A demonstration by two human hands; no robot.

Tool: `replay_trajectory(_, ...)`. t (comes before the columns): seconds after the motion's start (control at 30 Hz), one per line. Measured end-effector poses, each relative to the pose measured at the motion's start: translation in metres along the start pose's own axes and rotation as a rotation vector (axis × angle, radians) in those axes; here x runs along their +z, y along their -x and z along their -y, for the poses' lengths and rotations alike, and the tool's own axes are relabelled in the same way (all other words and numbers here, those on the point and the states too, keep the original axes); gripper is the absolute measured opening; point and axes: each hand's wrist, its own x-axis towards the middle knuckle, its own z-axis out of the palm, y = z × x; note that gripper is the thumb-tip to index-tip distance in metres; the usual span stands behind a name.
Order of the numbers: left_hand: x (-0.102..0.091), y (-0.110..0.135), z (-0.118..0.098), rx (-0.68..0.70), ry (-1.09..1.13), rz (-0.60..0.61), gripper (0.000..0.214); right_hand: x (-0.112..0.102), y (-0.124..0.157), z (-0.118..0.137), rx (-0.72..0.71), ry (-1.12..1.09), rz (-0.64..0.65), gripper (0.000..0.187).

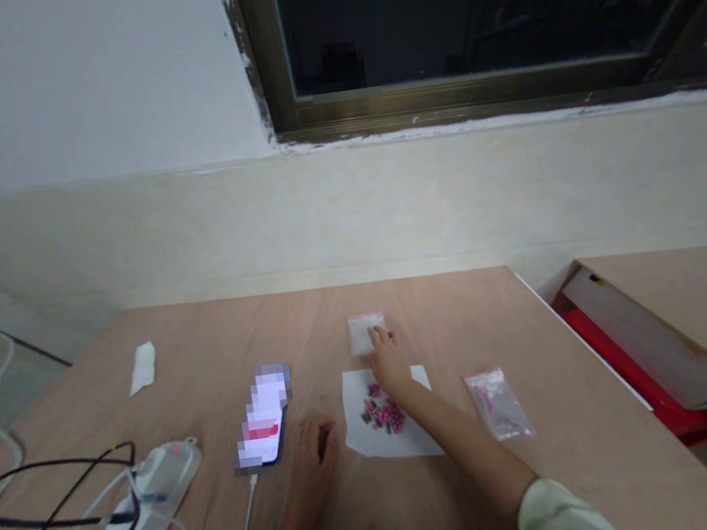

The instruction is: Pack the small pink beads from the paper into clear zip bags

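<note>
My right hand (pixel 388 360) reaches across a white sheet with a pink flower picture (pixel 384 417). Its fingers are apart, with the tips on or just over a small clear zip bag (pixel 359 334) beyond the sheet; no grip on the bag shows. The forearm covers part of the sheet's right side. On the tabletop, left of the sheet, rests my left hand (pixel 315 447), loosely curved with a gap between thumb and fingers and nothing visible in it. Right of my right forearm lies another clear bag (pixel 498 404) with something pink inside.
A lit phone (pixel 264 418) on a white cable lies left of my left hand. Further left are a power strip (pixel 163 478) with tangled cords and a white scrap (pixel 142 367). The wooden table (pixel 225 336) meets a wall below a dark window; a red item (pixel 669 405) sits beyond its right edge.
</note>
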Motion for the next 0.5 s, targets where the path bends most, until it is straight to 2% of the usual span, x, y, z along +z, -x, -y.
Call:
replay_trajectory(0.07, 0.000, 0.001, 0.001, -0.008, 0.024, 0.000, 0.011, 0.009, -0.011, 0.005, -0.021, 0.027, 0.054, 0.034)
replay_trajectory(0.17, 0.000, 0.001, 0.002, -0.032, 0.051, 0.004, 0.010, 0.010, -0.016, 0.000, -0.037, -0.002, 0.072, 0.026)
replay_trajectory(0.33, 0.001, 0.001, 0.003, -0.029, 0.069, 0.020, 0.011, -0.004, -0.012, -0.014, 0.050, -0.197, -0.034, 0.032)
replay_trajectory(0.5, 0.002, 0.002, 0.003, -0.010, 0.051, 0.014, 0.014, -0.010, -0.006, -0.019, -0.006, -0.255, 0.053, 0.031)
